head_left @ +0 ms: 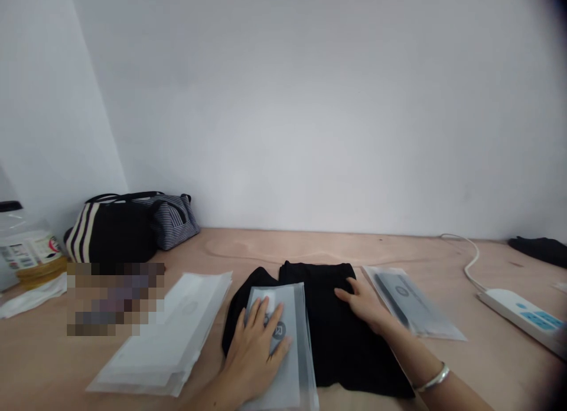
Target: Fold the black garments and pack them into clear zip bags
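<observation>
My left hand [257, 346] lies flat with fingers spread on a frosted zip bag [295, 364] that has a dark round logo. Under that bag a piece of black cloth [231, 316] pokes out on the left. Just to the right is a folded black garment [328, 340], laid flat with a straight, band-like top edge. My right hand [365, 305] rests on this garment's upper right edge, thumb and forefinger apart on the fabric; its other fingers are hard to make out.
Left of my hands lies a stack of frosted zip bags [163, 340]. Another filled zip bag [411, 305] lies to the right, then a white power strip [522, 316] with its cord. Bags [124, 228] and a bottle [33, 251] stand at the back left, against the wall.
</observation>
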Demonstrator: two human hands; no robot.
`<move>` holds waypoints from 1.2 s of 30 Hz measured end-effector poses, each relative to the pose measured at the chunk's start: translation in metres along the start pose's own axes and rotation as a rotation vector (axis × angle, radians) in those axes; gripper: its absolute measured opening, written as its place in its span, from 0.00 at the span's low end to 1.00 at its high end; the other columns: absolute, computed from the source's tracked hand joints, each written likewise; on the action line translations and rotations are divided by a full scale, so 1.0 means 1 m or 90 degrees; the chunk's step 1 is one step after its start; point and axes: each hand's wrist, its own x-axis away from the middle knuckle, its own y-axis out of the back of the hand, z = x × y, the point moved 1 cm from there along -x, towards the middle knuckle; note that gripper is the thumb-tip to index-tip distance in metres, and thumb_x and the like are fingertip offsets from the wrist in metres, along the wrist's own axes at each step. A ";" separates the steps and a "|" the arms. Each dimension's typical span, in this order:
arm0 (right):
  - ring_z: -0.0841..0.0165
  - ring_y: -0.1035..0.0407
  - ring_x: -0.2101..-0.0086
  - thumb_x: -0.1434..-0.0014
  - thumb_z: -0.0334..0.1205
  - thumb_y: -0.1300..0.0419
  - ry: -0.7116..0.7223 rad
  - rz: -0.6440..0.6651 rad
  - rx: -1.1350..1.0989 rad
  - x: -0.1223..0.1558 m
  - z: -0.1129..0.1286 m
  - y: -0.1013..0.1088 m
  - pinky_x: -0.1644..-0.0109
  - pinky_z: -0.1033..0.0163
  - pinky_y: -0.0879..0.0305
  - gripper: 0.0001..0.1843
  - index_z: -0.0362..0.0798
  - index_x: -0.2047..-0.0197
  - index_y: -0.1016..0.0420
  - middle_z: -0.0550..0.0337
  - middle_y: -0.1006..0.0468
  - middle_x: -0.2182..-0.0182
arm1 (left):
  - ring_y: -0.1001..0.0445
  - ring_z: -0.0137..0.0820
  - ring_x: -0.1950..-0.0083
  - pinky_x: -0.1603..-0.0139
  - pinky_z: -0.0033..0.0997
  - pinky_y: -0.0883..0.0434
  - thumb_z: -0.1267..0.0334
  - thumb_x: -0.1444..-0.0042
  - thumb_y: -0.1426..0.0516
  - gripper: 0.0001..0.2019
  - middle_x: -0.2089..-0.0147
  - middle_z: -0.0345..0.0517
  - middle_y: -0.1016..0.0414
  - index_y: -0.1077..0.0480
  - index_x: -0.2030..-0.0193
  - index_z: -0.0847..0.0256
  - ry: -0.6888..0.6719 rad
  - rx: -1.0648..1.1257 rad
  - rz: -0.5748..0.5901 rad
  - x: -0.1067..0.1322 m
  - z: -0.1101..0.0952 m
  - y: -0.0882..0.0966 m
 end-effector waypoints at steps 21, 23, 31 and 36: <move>0.56 0.59 0.41 0.42 0.59 0.64 0.275 0.096 0.526 -0.004 0.003 -0.042 0.43 0.41 0.70 0.31 0.58 0.38 0.53 0.54 0.52 0.39 | 0.37 0.39 0.47 0.49 0.41 0.38 0.70 0.54 0.50 0.14 0.50 0.49 0.39 0.34 0.59 0.58 0.109 0.220 -0.184 -0.005 0.019 0.021; 0.56 0.58 0.41 0.42 0.59 0.64 0.276 0.091 0.522 -0.005 0.004 -0.040 0.43 0.41 0.70 0.31 0.58 0.39 0.52 0.54 0.51 0.39 | 0.33 0.38 0.53 0.53 0.38 0.35 0.67 0.54 0.50 0.11 0.56 0.47 0.34 0.33 0.61 0.58 0.128 0.290 -0.145 -0.005 0.019 0.027; 0.56 0.58 0.41 0.42 0.58 0.62 0.270 0.091 0.516 -0.001 0.008 -0.039 0.42 0.42 0.70 0.30 0.56 0.39 0.49 0.53 0.49 0.40 | 0.28 0.36 0.61 0.61 0.31 0.32 0.52 0.52 0.48 0.21 0.57 0.45 0.29 0.38 0.53 0.62 0.186 0.474 -0.114 -0.005 0.087 0.075; 0.56 0.57 0.41 0.41 0.57 0.61 0.270 0.093 0.507 0.000 0.010 -0.037 0.42 0.42 0.70 0.30 0.55 0.39 0.49 0.53 0.49 0.40 | 0.36 0.41 0.47 0.48 0.36 0.40 0.49 0.51 0.51 0.23 0.50 0.45 0.33 0.38 0.52 0.59 0.204 0.162 -0.118 0.020 0.179 0.091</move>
